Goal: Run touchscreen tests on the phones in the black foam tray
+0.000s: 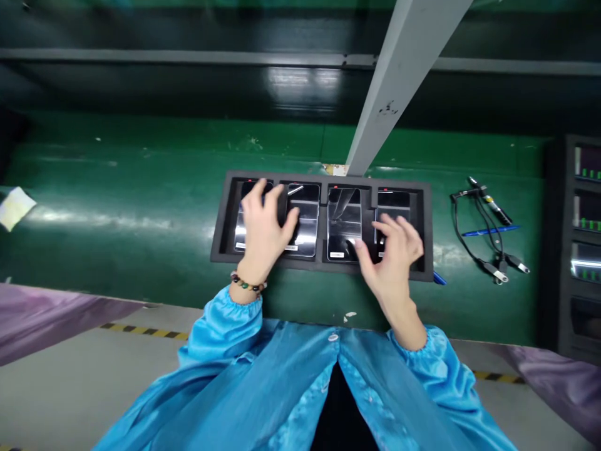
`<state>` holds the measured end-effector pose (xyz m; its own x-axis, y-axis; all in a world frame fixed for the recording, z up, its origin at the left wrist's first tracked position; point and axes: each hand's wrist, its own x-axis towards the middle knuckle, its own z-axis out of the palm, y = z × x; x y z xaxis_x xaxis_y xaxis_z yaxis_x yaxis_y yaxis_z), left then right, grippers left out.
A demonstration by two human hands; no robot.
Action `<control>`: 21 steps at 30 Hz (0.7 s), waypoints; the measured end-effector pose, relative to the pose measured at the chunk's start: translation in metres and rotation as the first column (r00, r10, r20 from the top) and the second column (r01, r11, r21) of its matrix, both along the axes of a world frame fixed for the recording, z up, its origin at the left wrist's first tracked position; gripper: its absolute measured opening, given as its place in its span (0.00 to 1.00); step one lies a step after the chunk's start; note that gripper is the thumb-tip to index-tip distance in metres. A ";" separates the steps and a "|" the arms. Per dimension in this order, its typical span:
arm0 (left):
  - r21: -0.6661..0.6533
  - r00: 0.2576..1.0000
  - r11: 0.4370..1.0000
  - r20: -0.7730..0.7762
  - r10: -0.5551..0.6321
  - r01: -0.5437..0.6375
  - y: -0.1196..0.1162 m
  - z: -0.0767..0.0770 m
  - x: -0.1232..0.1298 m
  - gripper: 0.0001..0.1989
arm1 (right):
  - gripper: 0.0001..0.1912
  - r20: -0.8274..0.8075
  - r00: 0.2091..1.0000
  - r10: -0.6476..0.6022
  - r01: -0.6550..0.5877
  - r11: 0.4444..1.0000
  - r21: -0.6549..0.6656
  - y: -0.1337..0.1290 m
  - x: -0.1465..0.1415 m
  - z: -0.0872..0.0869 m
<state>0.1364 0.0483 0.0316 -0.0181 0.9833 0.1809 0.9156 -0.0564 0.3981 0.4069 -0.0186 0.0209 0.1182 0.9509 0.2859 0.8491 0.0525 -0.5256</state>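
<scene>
A black foam tray [322,266] lies on the green bench, with several dark glossy phones in its compartments. Over the leftmost phone [240,232] is my left hand [263,228], fingers spread, its thumb near the second phone [307,219]. My right hand [392,254] hovers at the rightmost phone [394,199] with fingers apart, and its thumb reaches toward the third phone [344,219]. Neither hand holds anything. Whether the fingertips touch the phones cannot be made out.
Right of the tray lie black cables [462,241], a black marker [498,208] and a blue pen [491,231]. Another dark rack [558,250] stands at the far right. A grey post [399,75] rises behind the tray. Pale paper [16,208] lies far left.
</scene>
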 end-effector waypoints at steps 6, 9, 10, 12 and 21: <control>-0.142 0.980 0.982 -0.141 -0.142 0.122 0.007 0.010 0.058 0.30 | 0.27 -0.004 0.992 0.123 -0.123 0.988 -0.094 0.006 -0.036 0.001; -0.157 0.978 0.983 -0.166 -0.123 0.097 0.008 0.013 0.064 0.30 | 0.26 -0.026 0.994 0.104 -0.106 0.990 -0.089 0.005 -0.037 0.000; -0.157 0.978 0.983 -0.172 -0.122 0.095 0.008 0.013 0.064 0.30 | 0.26 -0.029 0.994 0.103 -0.105 0.991 -0.088 0.005 -0.036 0.000; -0.155 0.975 0.983 -0.181 -0.128 0.100 0.009 0.011 0.063 0.30 | 0.25 -0.037 0.994 0.102 -0.105 0.991 -0.086 0.006 -0.036 0.000; -0.135 0.986 0.981 -0.077 -0.149 0.138 0.013 0.008 0.053 0.30 | 0.27 -0.170 0.982 0.079 -0.098 0.989 -0.112 0.005 -0.055 -0.003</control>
